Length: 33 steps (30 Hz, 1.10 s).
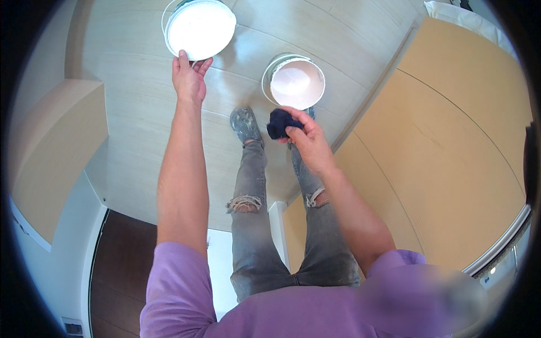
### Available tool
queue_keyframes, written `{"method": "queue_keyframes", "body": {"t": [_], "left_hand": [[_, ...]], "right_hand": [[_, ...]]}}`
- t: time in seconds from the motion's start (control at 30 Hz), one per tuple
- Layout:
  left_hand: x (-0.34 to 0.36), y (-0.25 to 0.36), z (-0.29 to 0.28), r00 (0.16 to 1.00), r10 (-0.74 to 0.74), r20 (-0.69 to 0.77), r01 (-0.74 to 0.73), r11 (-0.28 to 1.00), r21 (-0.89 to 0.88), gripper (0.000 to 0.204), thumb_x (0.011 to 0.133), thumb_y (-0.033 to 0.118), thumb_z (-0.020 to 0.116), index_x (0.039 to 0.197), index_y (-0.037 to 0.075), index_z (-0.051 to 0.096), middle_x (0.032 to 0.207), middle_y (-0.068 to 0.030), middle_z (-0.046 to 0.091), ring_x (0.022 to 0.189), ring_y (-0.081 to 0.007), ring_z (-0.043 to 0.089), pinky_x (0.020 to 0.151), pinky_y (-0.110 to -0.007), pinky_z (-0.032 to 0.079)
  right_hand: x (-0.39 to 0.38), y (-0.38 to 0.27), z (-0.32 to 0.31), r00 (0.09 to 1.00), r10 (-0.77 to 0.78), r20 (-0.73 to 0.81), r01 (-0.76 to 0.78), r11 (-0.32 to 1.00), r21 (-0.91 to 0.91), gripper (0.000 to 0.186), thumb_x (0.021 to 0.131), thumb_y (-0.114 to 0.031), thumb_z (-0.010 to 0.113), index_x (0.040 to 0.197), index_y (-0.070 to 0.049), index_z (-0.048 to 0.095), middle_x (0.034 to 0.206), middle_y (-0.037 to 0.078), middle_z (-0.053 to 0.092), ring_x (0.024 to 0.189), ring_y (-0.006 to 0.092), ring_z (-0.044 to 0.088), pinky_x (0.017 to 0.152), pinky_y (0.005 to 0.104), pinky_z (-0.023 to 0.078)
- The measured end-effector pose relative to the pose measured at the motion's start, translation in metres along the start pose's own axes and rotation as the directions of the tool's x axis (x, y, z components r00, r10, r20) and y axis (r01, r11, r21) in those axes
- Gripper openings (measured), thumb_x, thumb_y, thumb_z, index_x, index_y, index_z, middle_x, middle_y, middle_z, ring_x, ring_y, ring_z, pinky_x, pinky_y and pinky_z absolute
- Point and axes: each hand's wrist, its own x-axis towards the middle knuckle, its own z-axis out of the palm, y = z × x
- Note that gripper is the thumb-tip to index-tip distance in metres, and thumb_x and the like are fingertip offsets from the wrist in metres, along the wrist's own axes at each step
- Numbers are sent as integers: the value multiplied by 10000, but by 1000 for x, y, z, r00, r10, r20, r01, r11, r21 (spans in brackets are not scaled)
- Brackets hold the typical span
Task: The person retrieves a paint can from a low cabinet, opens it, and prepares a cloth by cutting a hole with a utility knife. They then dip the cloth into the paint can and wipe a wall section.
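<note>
At the top left, my left hand (190,79) grips the near rim of a bucket (201,29), its thumb over the edge and its fingers curled below. The bucket's round top is bright white; glare leaves it unclear whether that is a lid or paint. In my right hand (309,139) a bunched dark navy cloth (279,124) is pinched between thumb and fingers. Just beyond that hand stands a second, open bucket (294,81) with a pale, off-white substance inside and its wire handle lowered to the left.
My paint-stained shoes stand on the light tiled floor (135,141), close to the open bucket. Along the right runs a large tan panel (417,141) with seams. A pale wooden block-like piece (62,135) juts in from the left. Dark brown flooring (124,265) lies at the lower left.
</note>
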Motion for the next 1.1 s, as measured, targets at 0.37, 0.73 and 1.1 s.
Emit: {"method": "queue_keyframes", "body": {"t": [0.37, 0.73, 1.1], "left_hand": [[18, -21, -22, 991, -121, -60, 118, 992, -52, 561, 1080, 333, 545, 1452, -44, 360, 1320, -251, 544, 1122, -366, 648, 960, -452, 608], [-105, -20, 29, 955, -58, 291, -95, 869, 485, 483, 1042, 298, 632, 1446, 50, 538, 1288, -113, 634, 1089, -184, 639, 896, -350, 556], [-43, -58, 12, 959, -129, -251, 200, 939, 281, 645, 1042, 416, 565, 1525, 25, 392, 1430, -203, 513, 1136, -310, 632, 951, -445, 543]], "right_hand": [[27, -5, 3, 996, -90, -23, 91, 995, 41, 433, 979, -3, 558, 1411, -25, 559, 1219, 80, 670, 945, 128, 666, 817, 289, 576], [67, 0, 3, 977, -172, -128, 175, 984, 15, 398, 982, -46, 613, 1375, -5, 562, 1080, 91, 684, 830, 121, 638, 751, 283, 546], [95, 12, -10, 967, -221, -125, 224, 975, 7, 394, 939, -48, 640, 1328, -2, 597, 990, 64, 686, 752, 100, 615, 668, 262, 527]]}}
